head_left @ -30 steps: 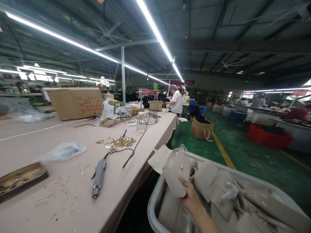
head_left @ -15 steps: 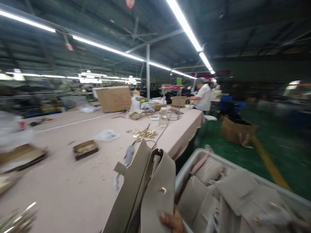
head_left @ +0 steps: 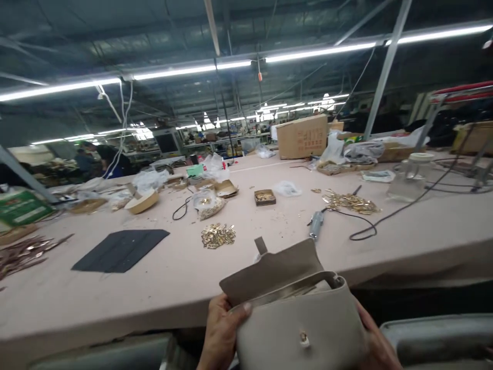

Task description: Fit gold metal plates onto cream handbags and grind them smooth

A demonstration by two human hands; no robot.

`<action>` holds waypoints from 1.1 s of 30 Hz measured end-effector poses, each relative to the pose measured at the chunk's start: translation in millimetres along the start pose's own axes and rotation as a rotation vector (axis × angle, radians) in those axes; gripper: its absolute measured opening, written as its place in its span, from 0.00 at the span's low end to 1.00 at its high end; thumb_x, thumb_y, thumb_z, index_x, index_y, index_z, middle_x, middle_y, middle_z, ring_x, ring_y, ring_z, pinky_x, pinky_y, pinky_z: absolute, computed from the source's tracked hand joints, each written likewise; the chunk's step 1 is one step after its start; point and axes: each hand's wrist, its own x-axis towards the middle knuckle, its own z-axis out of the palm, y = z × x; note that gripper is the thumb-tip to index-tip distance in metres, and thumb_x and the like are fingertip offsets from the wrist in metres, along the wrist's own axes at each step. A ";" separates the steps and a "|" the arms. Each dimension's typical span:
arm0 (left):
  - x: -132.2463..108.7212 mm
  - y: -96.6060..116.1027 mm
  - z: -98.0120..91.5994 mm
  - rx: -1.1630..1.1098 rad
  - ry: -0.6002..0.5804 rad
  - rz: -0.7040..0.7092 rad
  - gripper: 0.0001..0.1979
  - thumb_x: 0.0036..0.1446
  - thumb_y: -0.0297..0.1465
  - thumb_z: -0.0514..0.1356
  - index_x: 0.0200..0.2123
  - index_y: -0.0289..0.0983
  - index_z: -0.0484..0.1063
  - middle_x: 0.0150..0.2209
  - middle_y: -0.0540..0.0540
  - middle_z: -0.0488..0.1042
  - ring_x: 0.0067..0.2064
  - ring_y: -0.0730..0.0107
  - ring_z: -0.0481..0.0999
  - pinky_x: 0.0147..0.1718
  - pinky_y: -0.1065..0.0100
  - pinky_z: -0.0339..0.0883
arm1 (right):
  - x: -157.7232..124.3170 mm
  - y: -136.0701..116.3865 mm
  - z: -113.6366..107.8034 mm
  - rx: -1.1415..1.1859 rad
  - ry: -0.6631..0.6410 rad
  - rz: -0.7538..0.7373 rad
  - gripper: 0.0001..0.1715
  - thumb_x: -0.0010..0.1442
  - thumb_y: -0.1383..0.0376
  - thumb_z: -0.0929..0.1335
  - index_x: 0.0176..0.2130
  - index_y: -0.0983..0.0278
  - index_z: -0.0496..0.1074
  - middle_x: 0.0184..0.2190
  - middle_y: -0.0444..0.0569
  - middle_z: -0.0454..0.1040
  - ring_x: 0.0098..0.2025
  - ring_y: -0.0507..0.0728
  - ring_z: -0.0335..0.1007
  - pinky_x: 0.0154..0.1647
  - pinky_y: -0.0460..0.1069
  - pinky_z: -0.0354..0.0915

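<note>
A grey-beige handbag [head_left: 277, 324] with its flap raised is held between my two hands at the table's front edge. Its front carries a small gold clasp [head_left: 304, 339], and pale stuffing or lining shows in the opening. My left hand [head_left: 223, 329] grips the upper left corner, thumb over the rim. At the right side my right hand [head_left: 375, 339] presses against the bag, most of its fingers hidden behind it. Beyond the flap lies a grey electric screwdriver [head_left: 316, 224] with a dark cable.
Gold metal pieces [head_left: 217, 236] lie heaped on the pink-covered table [head_left: 173, 288], with another gold heap [head_left: 352, 201] to the right. A dark sheet [head_left: 121, 250], a small box [head_left: 265, 197], a glass jar [head_left: 412, 177] and a large carton [head_left: 302, 137] stand or lie around.
My view has swung left from the bin of bags to face the table. The handbag now faces me with its flap up, and both hands show on it.
</note>
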 end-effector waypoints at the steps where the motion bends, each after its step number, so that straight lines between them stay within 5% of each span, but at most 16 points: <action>1: -1.6 1.2 -8.4 -0.044 -0.002 -0.024 0.24 0.42 0.35 0.74 0.42 0.28 0.80 0.35 0.37 0.82 0.35 0.55 0.80 0.34 0.64 0.72 | 9.4 -7.0 0.0 0.001 -0.010 -0.063 0.53 0.51 0.37 0.71 0.67 0.55 0.62 0.56 0.61 0.75 0.57 0.77 0.72 0.55 0.69 0.72; 6: -7.6 -4.5 -37.8 -0.056 -0.031 0.010 0.23 0.45 0.32 0.73 0.44 0.26 0.80 0.38 0.35 0.82 0.36 0.56 0.80 0.37 0.63 0.72 | 37.3 -39.0 20.6 -0.338 -0.128 -0.404 0.37 0.57 0.51 0.76 0.61 0.60 0.69 0.56 0.58 0.74 0.57 0.68 0.73 0.64 0.62 0.66; 12: -13.2 -30.9 -47.9 0.058 -0.089 -0.060 0.21 0.48 0.33 0.73 0.45 0.28 0.80 0.39 0.39 0.82 0.37 0.59 0.78 0.38 0.66 0.70 | 29.7 -83.7 109.7 -0.658 -0.544 -0.844 0.28 0.65 0.59 0.72 0.61 0.60 0.69 0.51 0.54 0.75 0.54 0.63 0.71 0.61 0.59 0.66; 17: -11.1 -58.9 -54.1 0.026 -0.132 -0.130 0.22 0.49 0.33 0.72 0.46 0.27 0.80 0.37 0.39 0.82 0.36 0.57 0.79 0.37 0.65 0.69 | 42.6 -66.1 163.0 -0.710 -0.878 -0.735 0.08 0.66 0.64 0.70 0.45 0.63 0.78 0.36 0.50 0.76 0.38 0.56 0.73 0.41 0.50 0.70; 21: -9.6 -75.5 -59.8 0.126 -0.019 -0.144 0.21 0.48 0.32 0.70 0.45 0.27 0.79 0.37 0.38 0.81 0.37 0.53 0.79 0.38 0.61 0.71 | 54.8 -33.1 166.9 -0.618 -0.873 -0.651 0.09 0.67 0.65 0.69 0.42 0.63 0.81 0.36 0.50 0.77 0.36 0.54 0.74 0.36 0.48 0.68; 23: -12.8 -73.4 -55.1 0.353 0.137 -0.006 0.19 0.49 0.31 0.68 0.46 0.29 0.80 0.42 0.37 0.81 0.45 0.50 0.79 0.46 0.58 0.71 | 57.2 -21.9 164.1 -0.584 -0.880 -0.638 0.10 0.67 0.65 0.69 0.45 0.62 0.81 0.37 0.50 0.78 0.36 0.54 0.74 0.36 0.47 0.68; 26: -19.7 -56.5 -34.8 0.696 0.411 0.395 0.19 0.56 0.30 0.65 0.52 0.34 0.78 0.55 0.35 0.75 0.57 0.48 0.72 0.58 0.54 0.65 | 57.0 -11.6 161.0 -0.588 -0.902 -0.645 0.13 0.68 0.68 0.67 0.48 0.60 0.81 0.38 0.50 0.77 0.38 0.54 0.74 0.37 0.47 0.68; 28: -22.2 -43.7 -16.1 0.779 0.513 0.600 0.14 0.60 0.31 0.64 0.48 0.36 0.79 0.50 0.36 0.76 0.51 0.53 0.76 0.52 0.58 0.70 | 55.3 -6.8 160.3 -0.591 -0.896 -0.674 0.16 0.69 0.69 0.65 0.49 0.59 0.80 0.38 0.50 0.76 0.39 0.54 0.73 0.37 0.47 0.68; 31: -21.0 -34.0 9.6 0.800 0.511 0.650 0.06 0.62 0.31 0.64 0.40 0.37 0.80 0.33 0.42 0.77 0.33 0.61 0.76 0.34 0.65 0.72 | 50.3 -3.3 159.9 -0.555 -0.907 -0.737 0.20 0.70 0.72 0.64 0.54 0.56 0.78 0.38 0.50 0.74 0.38 0.54 0.73 0.37 0.48 0.68; 33: -19.4 -34.0 21.9 0.800 0.559 0.708 0.05 0.61 0.29 0.65 0.40 0.37 0.80 0.34 0.40 0.80 0.35 0.58 0.78 0.37 0.62 0.73 | 44.6 -6.0 158.5 -0.537 -0.920 -0.815 0.26 0.69 0.74 0.63 0.59 0.53 0.74 0.38 0.49 0.73 0.37 0.53 0.72 0.36 0.47 0.68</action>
